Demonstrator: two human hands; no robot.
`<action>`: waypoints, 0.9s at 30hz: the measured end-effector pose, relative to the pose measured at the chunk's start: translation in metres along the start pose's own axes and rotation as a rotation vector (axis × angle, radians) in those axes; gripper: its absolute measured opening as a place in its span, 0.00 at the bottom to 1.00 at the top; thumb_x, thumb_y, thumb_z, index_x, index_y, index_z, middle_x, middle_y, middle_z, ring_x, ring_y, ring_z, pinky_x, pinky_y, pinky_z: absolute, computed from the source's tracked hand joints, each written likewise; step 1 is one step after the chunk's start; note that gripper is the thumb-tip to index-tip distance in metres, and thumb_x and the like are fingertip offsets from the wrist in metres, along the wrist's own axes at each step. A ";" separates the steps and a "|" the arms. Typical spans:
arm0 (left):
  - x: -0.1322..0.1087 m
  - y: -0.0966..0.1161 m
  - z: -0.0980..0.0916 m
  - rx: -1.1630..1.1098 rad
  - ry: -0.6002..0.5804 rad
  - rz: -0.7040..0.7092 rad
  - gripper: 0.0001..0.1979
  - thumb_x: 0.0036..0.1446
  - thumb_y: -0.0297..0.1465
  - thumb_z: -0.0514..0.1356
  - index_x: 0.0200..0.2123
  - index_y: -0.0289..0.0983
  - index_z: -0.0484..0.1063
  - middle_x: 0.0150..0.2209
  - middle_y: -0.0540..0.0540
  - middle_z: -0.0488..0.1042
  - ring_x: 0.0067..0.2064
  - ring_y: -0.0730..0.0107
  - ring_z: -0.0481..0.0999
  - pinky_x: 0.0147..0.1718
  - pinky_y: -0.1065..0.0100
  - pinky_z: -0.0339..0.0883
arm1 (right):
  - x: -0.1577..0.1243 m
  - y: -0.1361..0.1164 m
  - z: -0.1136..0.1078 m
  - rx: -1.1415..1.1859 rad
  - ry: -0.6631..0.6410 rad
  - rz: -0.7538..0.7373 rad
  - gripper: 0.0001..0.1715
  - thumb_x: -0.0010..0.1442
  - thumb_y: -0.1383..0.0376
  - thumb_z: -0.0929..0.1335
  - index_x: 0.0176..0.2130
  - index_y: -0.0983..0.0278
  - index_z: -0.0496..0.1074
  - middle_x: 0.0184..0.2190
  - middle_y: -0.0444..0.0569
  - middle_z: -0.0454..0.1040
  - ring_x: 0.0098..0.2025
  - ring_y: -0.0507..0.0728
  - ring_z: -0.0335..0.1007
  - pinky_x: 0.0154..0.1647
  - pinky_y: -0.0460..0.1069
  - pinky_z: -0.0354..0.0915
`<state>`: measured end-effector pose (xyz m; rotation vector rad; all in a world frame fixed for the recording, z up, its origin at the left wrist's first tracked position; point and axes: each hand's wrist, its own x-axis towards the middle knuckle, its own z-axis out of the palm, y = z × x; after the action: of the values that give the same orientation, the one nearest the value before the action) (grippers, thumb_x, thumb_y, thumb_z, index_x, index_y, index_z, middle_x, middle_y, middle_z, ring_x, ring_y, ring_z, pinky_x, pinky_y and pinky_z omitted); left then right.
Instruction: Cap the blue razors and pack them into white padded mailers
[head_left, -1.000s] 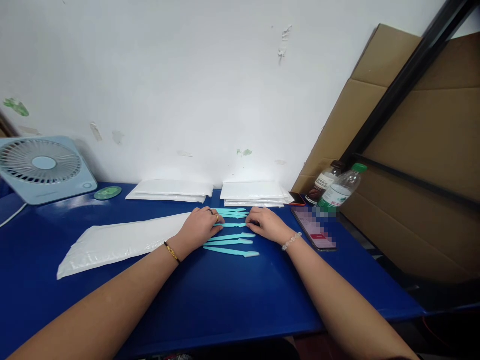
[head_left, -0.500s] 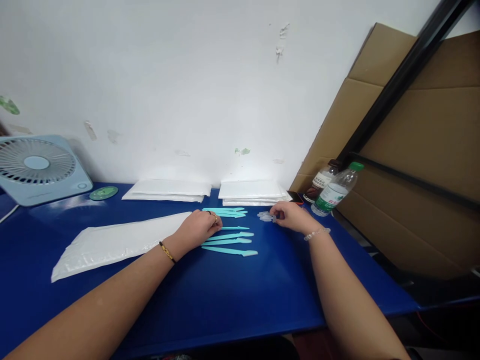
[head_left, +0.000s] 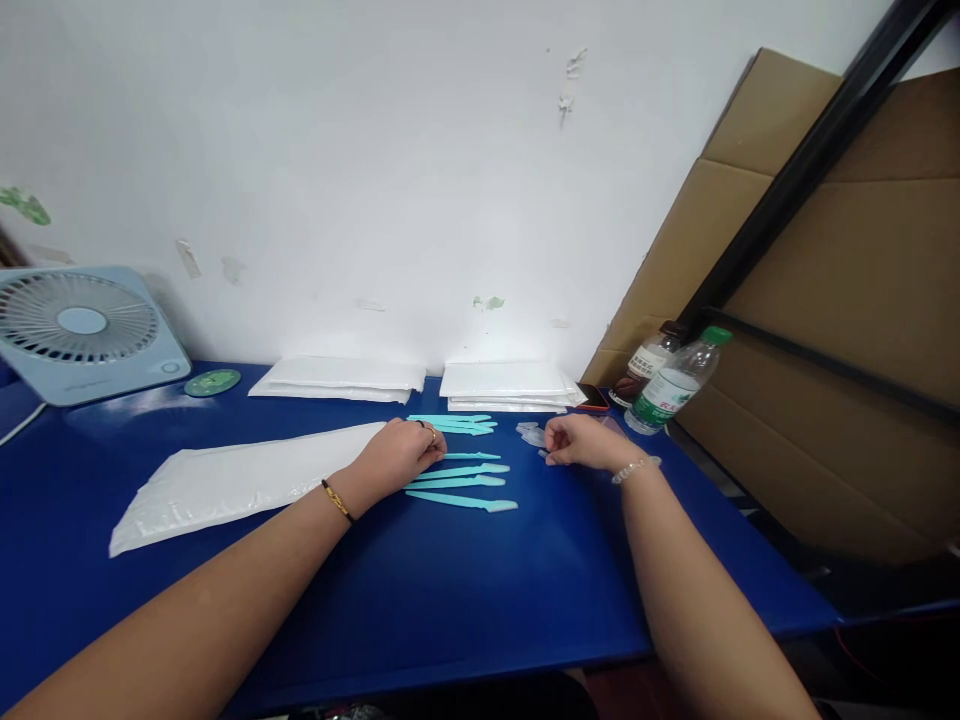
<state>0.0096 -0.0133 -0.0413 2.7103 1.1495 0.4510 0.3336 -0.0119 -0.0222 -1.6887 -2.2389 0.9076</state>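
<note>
My L hand (head_left: 409, 450) holds a teal razor (head_left: 474, 456), more razors (head_left: 463, 501) nearby on blue counter (head_left: 480, 600); R hand (head_left: 583, 441) at clr caps (head_left: 535, 438). White mailers (head_left: 502, 380) at back, fan (head_left: 84, 335) far L, btls (head_left: 666, 395) R.

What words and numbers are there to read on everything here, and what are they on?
No word or number reads clearly.
Dark-capped bottle: dark lettering on its label, too small and blurred.
Green-capped bottle: pale marks on its label, too blurred.
Fan: faint lettering on the lower edge, too small.
Teal tools and white packets: no writing I can see.
</note>
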 end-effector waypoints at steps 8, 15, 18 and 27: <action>0.000 0.002 -0.001 0.010 -0.004 -0.004 0.13 0.59 0.32 0.51 0.26 0.38 0.72 0.30 0.49 0.76 0.30 0.70 0.72 0.31 0.69 0.59 | 0.015 -0.012 0.027 0.039 0.030 -0.231 0.06 0.51 0.65 0.70 0.32 0.65 0.74 0.28 0.45 0.73 0.29 0.50 0.67 0.31 0.45 0.63; -0.001 0.003 -0.002 0.028 -0.004 0.003 0.12 0.60 0.30 0.52 0.26 0.38 0.71 0.30 0.50 0.76 0.30 0.70 0.72 0.31 0.70 0.58 | 0.008 -0.019 0.020 -0.059 0.147 -0.281 0.11 0.53 0.61 0.69 0.36 0.64 0.73 0.36 0.47 0.70 0.30 0.50 0.63 0.31 0.45 0.61; -0.001 0.004 -0.003 0.028 0.006 -0.002 0.11 0.59 0.30 0.52 0.26 0.38 0.71 0.30 0.50 0.76 0.31 0.70 0.72 0.32 0.70 0.58 | 0.006 -0.019 0.017 -0.115 0.174 -0.269 0.08 0.55 0.63 0.67 0.36 0.63 0.74 0.37 0.48 0.69 0.34 0.52 0.65 0.35 0.46 0.62; -0.001 0.000 0.000 0.022 0.024 0.012 0.10 0.59 0.30 0.53 0.27 0.38 0.71 0.30 0.51 0.76 0.31 0.71 0.72 0.31 0.70 0.57 | 0.011 -0.024 0.028 -0.177 0.102 -0.298 0.03 0.54 0.67 0.67 0.31 0.65 0.71 0.33 0.47 0.69 0.32 0.51 0.64 0.33 0.45 0.60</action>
<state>0.0093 -0.0142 -0.0417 2.7394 1.1521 0.4760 0.2969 -0.0156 -0.0326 -1.3749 -2.4724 0.5573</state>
